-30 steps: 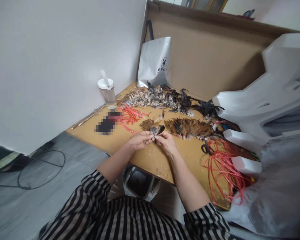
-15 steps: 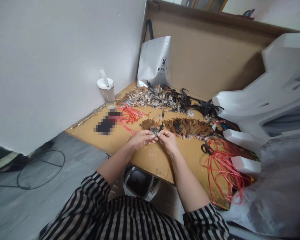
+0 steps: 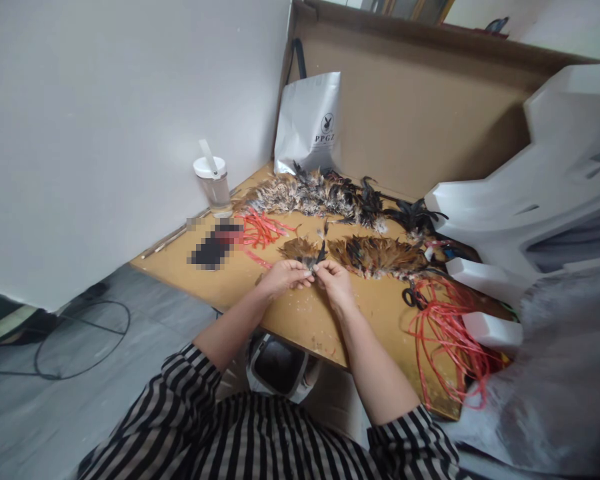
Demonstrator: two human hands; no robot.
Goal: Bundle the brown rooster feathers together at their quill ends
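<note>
My left hand [image 3: 286, 278] and my right hand [image 3: 335, 280] meet fingertip to fingertip near the front of the table. Both are closed in a pinch. A dark feather [image 3: 322, 252] stands up from my right fingertips. My left fingers close on the base of a small bunch of brown feathers [image 3: 301, 250], which fans out just beyond them; the pinched ends are hidden. To the right lies a row of brown feathers [image 3: 380, 255]. Behind it a larger heap of mottled feathers [image 3: 310, 195] stretches along the back.
Red plastic strips [image 3: 445, 320] hang over the right table edge beside black scissors handles [image 3: 409, 297]. More red strips [image 3: 263, 228] lie left. A lidded cup [image 3: 215, 187] and a silver bag [image 3: 307, 120] stand at the back. White foam pieces [image 3: 485, 277] border the right side.
The dark feather at my right fingertips has shifted very slightly. Both hands stay together in nearly the same place.
</note>
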